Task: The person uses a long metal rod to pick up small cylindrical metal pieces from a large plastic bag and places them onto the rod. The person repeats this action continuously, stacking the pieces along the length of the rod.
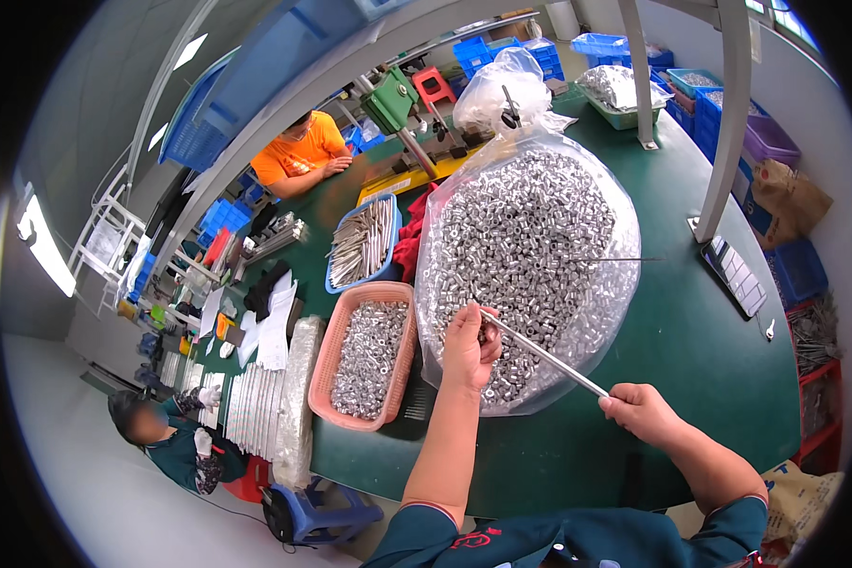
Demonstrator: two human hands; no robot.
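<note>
A slender silver metal tube [546, 354] slants over the front of a large clear plastic bag [625, 284] heaped with small silver metal sleeves [521, 222]. My right hand [642, 414] is closed around the tube's near end. At its far end, the fingers of my left hand [471, 348] are pinched together on the tip. Whether they also hold a small sleeve there is too small to tell. A thin dark rod [620, 259] sticks out from the heap toward the right.
Left of the bag stand a pink basket [316, 393] of small metal parts and a blue basket [397, 248] of metal strips. A phone [735, 276] lies near a white post [719, 142] on the green table [701, 398]. Two other people sit to the left and behind.
</note>
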